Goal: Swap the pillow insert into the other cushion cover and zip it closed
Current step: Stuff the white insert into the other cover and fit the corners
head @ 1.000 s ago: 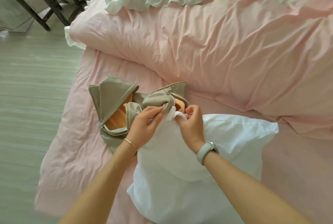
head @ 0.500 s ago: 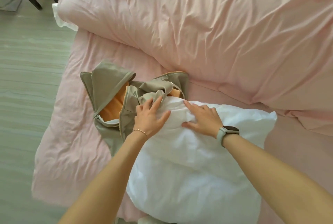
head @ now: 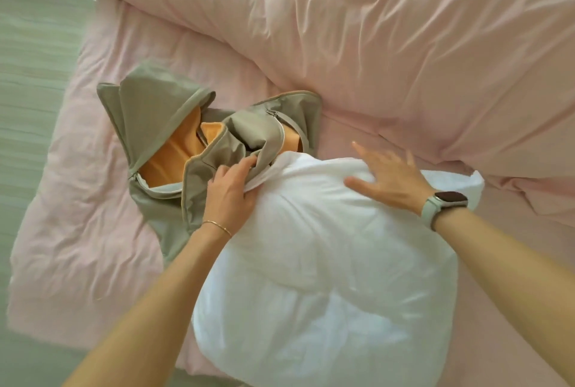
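A white pillow insert lies on the pink bed, its far corner at the mouth of a taupe cushion cover with an orange lining and an open zipper. A second taupe cover, also orange inside, lies crumpled to its left. My left hand grips the near edge of the cover's opening where it meets the insert's corner. My right hand rests flat on the top of the insert, fingers spread and straight. The insert's corner inside the cover is hidden.
A bulky pink duvet fills the far and right side of the bed. The pink sheet ends at the left, with pale floor beyond it. A watch sits on my right wrist.
My right hand slid right across the insert and spread out flat. My left hand's fingers hooked onto the cover's edge. The view shifted closer and down.
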`<state>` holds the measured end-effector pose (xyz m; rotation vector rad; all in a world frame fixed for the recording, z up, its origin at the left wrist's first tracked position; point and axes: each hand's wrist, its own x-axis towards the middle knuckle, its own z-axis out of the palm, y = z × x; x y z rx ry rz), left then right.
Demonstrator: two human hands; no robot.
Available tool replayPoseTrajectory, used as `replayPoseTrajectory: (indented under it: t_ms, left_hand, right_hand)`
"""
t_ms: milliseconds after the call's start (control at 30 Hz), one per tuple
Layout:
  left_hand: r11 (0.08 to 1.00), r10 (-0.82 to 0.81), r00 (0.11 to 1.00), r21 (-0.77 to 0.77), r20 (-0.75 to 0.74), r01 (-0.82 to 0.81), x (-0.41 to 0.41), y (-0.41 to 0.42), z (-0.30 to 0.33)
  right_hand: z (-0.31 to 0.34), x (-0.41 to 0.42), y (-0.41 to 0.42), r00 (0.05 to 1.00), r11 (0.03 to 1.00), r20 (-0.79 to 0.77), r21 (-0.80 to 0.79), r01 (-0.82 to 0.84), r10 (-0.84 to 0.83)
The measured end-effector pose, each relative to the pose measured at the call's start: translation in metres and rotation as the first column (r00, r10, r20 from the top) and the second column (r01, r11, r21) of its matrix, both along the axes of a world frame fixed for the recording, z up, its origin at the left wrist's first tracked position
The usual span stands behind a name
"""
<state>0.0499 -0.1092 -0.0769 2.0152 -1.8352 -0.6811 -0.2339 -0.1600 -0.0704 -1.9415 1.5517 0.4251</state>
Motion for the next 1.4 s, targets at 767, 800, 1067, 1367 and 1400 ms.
replayPoseTrajectory:
  t_ms: [767, 800, 1067, 1367, 1400]
  left_hand:
    - [0.973, -0.040, 0.984, 0.218, -0.172, 0.077, -0.157, 0.109, -0.015]
    - [0.987, 0.023, 0.977, 0.158, -0.210, 0.011, -0.154, 0.102, -0.013]
    - [0.995, 0.031, 0.820, -0.062, -0.572, -0.081, -0.121, 0.069, 0.014]
    - [0.971, -0.102, 0.916, -0.238, -0.389, 0.007, -0.117, 0.048, 0.053]
    - [0.970, -0.122, 0.917, -0.243, -0.379, 0.028, -0.119, 0.042, 0.059]
  right_hand:
    - [-0.013, -0.129, 0.185, 0.875, 0.875, -0.024, -0.036, 0.482, -0.483]
    - [-0.019, -0.122, 0.170, 0.863, 0.859, 0.115, -0.098, 0.503, -0.492]
    - [-0.020, -0.020, 0.034, 0.882, 0.875, 0.420, -0.484, 0.020, 0.213]
    - [-0.008, 0.001, -0.002, 0.773, 0.825, 0.455, -0.545, -0.152, 0.443]
    - [-0.002, 0.002, -0.002, 0.752, 0.822, 0.484, -0.553, -0.134, 0.448]
